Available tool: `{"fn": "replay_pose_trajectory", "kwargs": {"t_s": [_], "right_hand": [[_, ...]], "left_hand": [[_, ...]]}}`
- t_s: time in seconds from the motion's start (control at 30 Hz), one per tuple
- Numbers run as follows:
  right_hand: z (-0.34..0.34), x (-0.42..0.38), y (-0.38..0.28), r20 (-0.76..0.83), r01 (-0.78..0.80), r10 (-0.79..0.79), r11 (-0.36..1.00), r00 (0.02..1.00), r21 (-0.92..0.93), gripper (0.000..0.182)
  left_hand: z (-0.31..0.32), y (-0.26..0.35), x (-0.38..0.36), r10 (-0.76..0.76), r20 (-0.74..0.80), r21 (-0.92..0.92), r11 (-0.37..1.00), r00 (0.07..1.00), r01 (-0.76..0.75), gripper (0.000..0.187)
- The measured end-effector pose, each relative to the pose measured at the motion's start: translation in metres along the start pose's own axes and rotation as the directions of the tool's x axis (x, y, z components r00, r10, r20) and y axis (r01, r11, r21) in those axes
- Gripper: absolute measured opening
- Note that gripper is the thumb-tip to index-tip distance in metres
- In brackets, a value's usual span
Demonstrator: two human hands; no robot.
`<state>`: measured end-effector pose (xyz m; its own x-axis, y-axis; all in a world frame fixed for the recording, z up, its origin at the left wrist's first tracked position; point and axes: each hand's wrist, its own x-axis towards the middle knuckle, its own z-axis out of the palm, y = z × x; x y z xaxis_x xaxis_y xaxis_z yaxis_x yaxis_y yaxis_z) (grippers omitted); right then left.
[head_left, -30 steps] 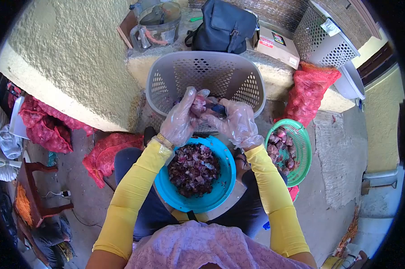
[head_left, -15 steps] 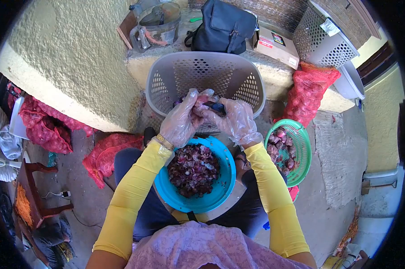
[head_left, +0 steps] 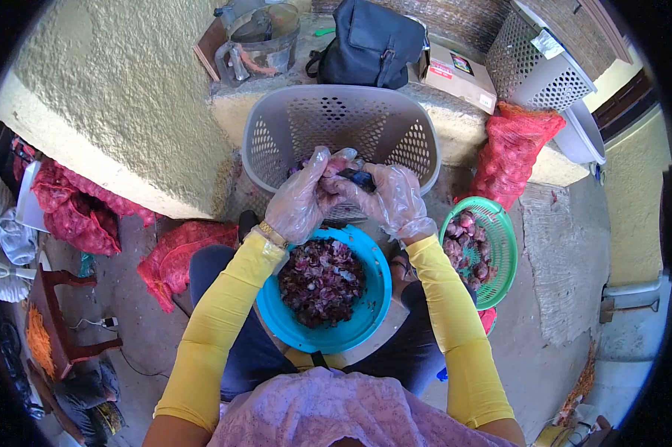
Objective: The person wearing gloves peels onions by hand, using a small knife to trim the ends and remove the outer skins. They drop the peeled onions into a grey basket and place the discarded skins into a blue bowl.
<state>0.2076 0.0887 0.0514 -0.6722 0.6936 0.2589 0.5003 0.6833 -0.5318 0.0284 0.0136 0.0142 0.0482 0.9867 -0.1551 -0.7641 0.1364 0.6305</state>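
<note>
In a clear plastic glove, my left hand [head_left: 301, 195] is closed around a pinkish onion [head_left: 337, 164], mostly covered by the fingers. My right hand [head_left: 397, 195], gloved the same way, grips a small black-handled tool [head_left: 358, 179] against the onion; its blade cannot be made out. Both hands meet over the near rim of a grey perforated basket [head_left: 276, 100]. Below them a blue basin [head_left: 380, 298] holds dark red peelings [head_left: 322, 283]. To the right, a green basket [head_left: 505, 261] contains several onions [head_left: 466, 242].
Red net sacks [head_left: 514, 153] stand right of the grey basket and lie on the left floor [head_left: 183, 257]. A black bag [head_left: 373, 45] and a cardboard box [head_left: 459, 78] rest on the ledge behind. A wooden stool [head_left: 68, 320] is at lower left.
</note>
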Motion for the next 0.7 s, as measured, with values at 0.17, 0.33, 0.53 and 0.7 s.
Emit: {"fn": "replay_pose_trajectory", "kwargs": {"t_s": [0.17, 0.33, 0.53, 0.7], "right_hand": [[0.001, -0.001, 0.000, -0.029, 0.001, -0.001, 1.000, 1.000, -0.024, 0.049], [-0.001, -0.001, -0.002, -0.028, 0.016, -0.017, 0.999, 0.999, -0.043, 0.050], [0.000, -0.001, 0.003, 0.025, 0.034, -0.033, 0.999, 0.999, -0.005, 0.049], [0.011, -0.002, 0.017, 0.019, 0.087, -0.087, 0.996, 0.996, 0.008, 0.050]], "left_hand": [[0.000, 0.001, -0.001, -0.007, -0.007, 0.008, 1.000, 1.000, 0.007, 0.057], [0.003, 0.002, -0.003, -0.002, -0.005, 0.017, 1.000, 1.000, 0.002, 0.058], [0.000, 0.003, -0.004, 0.001, 0.003, 0.077, 0.997, 1.000, -0.001, 0.057], [-0.008, 0.001, 0.000, -0.003, 0.024, 0.135, 0.991, 1.000, -0.001, 0.058]]}}
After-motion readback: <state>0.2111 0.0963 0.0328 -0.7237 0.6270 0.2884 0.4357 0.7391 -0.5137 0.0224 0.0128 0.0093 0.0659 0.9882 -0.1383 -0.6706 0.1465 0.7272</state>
